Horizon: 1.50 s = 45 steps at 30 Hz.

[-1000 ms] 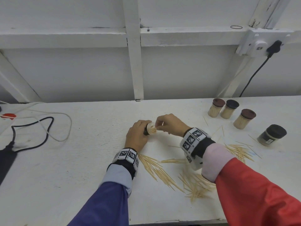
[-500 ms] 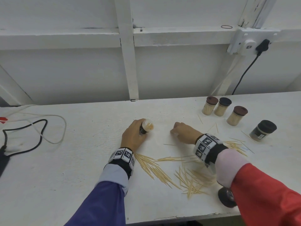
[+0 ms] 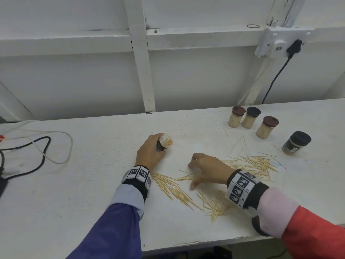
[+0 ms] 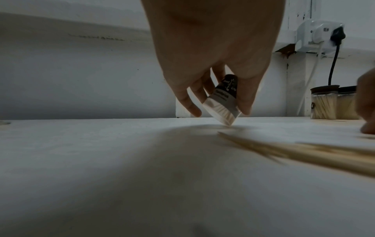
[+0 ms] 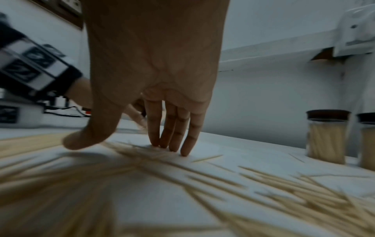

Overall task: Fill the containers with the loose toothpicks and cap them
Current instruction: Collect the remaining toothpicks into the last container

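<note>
My left hand (image 3: pixel 149 152) grips a small clear uncapped container (image 3: pixel 165 142) with a dark label, tilted, its bottom edge touching the table (image 4: pixel 222 104). Toothpick tips show in its open mouth. My right hand (image 3: pixel 203 170) lies low over the loose toothpicks (image 3: pixel 173 189) at the table's middle, its straight fingertips (image 5: pixel 172 144) pressing on them and the thumb spread apart. More loose toothpicks (image 3: pixel 255 164) lie scattered to its right. Three filled, capped containers (image 3: pixel 250 120) stand at the back right.
A wider dark-lidded jar (image 3: pixel 295 143) stands at the far right. Black and white cables (image 3: pixel 37 148) lie on the table's left side. A wall socket with a black plug (image 3: pixel 293 46) hangs above the containers. A dark round object (image 3: pixel 258 226) sits under my right wrist near the front edge.
My right hand left the container's mouth, dropped to the table and slid back toward me onto the loose toothpicks. My left hand kept its hold on the container, almost in place.
</note>
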Tool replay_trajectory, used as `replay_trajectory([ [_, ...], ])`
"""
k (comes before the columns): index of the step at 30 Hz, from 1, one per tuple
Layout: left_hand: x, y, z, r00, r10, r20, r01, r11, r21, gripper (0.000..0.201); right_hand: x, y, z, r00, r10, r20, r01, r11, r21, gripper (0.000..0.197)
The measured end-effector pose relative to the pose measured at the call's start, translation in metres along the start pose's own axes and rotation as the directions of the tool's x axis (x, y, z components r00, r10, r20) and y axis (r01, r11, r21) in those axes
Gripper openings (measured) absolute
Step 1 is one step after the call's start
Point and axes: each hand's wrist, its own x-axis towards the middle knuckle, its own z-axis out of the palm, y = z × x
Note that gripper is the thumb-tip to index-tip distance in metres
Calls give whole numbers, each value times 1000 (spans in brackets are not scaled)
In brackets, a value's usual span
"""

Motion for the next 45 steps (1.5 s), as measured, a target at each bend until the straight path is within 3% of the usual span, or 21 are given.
replay_trajectory([
  [4,1,0,0,1000,-1,7,1,1000,-12,41,0,-7,8,996,-57,-70,56,998,-16,29],
  [7,2,1,0,1000,-12,17,13,1000,-21,42,3,-9,8,994,-65,-87,64,998,-16,16],
  [15,1,2,-1,999,-16,32,17,999,-36,40,9,-14,1,996,-79,-52,68,981,-183,11],
  [25,-2,5,-2,997,14,71,-7,996,-87,48,16,-13,-2,995,-79,-60,64,973,-222,10],
  [38,-2,5,-1,998,30,63,-23,994,-107,48,30,0,-57,964,81,-253,-37,984,173,4],
  [41,-2,5,-2,998,22,64,-16,995,-96,50,39,0,-74,958,103,-267,-68,988,137,5],
  [45,-1,5,0,998,20,56,-15,997,-82,52,50,-12,-88,970,79,-229,-94,994,-54,4],
])
